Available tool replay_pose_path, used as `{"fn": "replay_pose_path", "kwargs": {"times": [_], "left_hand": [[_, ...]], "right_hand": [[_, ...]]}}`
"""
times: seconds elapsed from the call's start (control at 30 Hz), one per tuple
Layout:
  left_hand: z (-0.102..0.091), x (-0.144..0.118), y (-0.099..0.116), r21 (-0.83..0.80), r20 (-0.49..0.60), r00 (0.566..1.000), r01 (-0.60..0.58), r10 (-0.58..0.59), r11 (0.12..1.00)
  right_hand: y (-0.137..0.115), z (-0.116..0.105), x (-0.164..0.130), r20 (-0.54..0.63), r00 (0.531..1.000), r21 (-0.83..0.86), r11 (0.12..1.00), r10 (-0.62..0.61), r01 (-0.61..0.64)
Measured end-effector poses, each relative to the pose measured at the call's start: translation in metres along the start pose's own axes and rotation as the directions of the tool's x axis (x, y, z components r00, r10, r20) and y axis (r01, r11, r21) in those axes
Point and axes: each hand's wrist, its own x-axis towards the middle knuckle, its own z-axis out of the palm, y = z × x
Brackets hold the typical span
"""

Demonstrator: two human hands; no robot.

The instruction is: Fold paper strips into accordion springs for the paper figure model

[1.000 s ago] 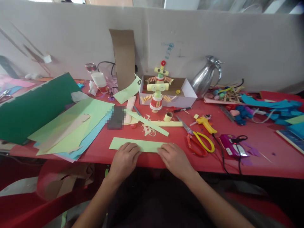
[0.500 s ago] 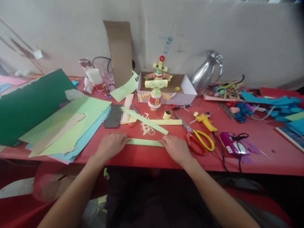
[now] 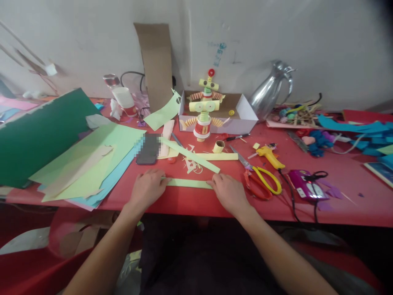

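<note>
- We saw the left hand (image 3: 147,189) and the right hand (image 3: 229,192) pressing down on the two ends of a narrow light-green paper strip (image 3: 188,183), fingers flat on it rather than curled round it.
- The strip lay flat on the red table (image 3: 353,205), running between the hands and parallel to the near table edge, which sat just behind the wrists.
- Bare red surface showed between the strip and that near edge.
- Just beyond the strip lay paper scraps (image 3: 190,166) and a longer slanted green strip (image 3: 190,155).
- Just to the right of the right hand lay yellow-and-red scissors (image 3: 260,182), blades pointing away.
- Beyond the left hand lay a phone (image 3: 148,149), and to its left a spread of coloured paper sheets (image 3: 89,164) overhung the table edge.
- Farther back stood a paper robot figure (image 3: 204,108) before a cardboard box (image 3: 242,116).
</note>
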Motion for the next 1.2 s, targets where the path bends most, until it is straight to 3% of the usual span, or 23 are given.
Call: {"fn": "replay_pose_path", "kwargs": {"times": [0.33, 0.43, 0.5, 0.57, 0.67, 0.73, 0.87, 1.03, 1.2], "left_hand": [[0.010, -0.002, -0.001, -0.043, -0.082, 0.996, 0.025, -0.028, 0.999], [0.016, -0.008, 0.000, -0.043, -0.209, 0.976, 0.047, -0.055, 0.998], [0.020, -0.012, 0.002, -0.016, -0.335, 0.940, 0.069, -0.070, 0.998], [0.023, -0.016, 0.006, 0.027, -0.419, 0.908, 0.015, -0.002, 1.000], [0.027, -0.019, 0.011, 0.080, -0.352, 0.905, -0.225, 0.239, 0.971], [0.030, -0.020, 0.014, 0.085, -0.290, 0.910, -0.285, 0.298, 0.955], [0.033, -0.026, 0.020, 0.078, -0.312, 0.929, -0.181, 0.196, 0.980], [0.035, -0.043, 0.027, 0.048, -0.340, 0.918, -0.198, 0.203, 0.979], [0.037, -0.059, 0.028, 0.010, -0.282, 0.939, -0.200, 0.195, 0.980]], "right_hand": [[-0.002, 0.008, -0.005, -0.073, 0.997, -0.047, 0.999, 0.010, -0.014], [-0.003, 0.009, -0.005, -0.086, 0.996, -0.039, 0.998, 0.040, -0.043], [-0.003, 0.008, -0.005, -0.084, 0.995, -0.035, 0.997, 0.059, -0.062], [-0.004, 0.007, -0.005, -0.083, 0.994, -0.034, 0.997, 0.067, -0.070], [-0.003, 0.006, -0.004, -0.087, 0.992, -0.019, 0.996, 0.087, -0.089], [-0.002, 0.006, -0.003, -0.085, 0.991, -0.006, 0.995, 0.102, -0.103], [-0.001, 0.008, -0.003, -0.145, 0.986, -0.023, 0.996, 0.084, -0.089], [-0.006, 0.009, -0.007, -0.299, 0.953, -0.104, 0.994, -0.047, 0.016], [-0.007, 0.007, -0.014, -0.299, 0.949, -0.087, 0.993, -0.102, 0.079]]}}
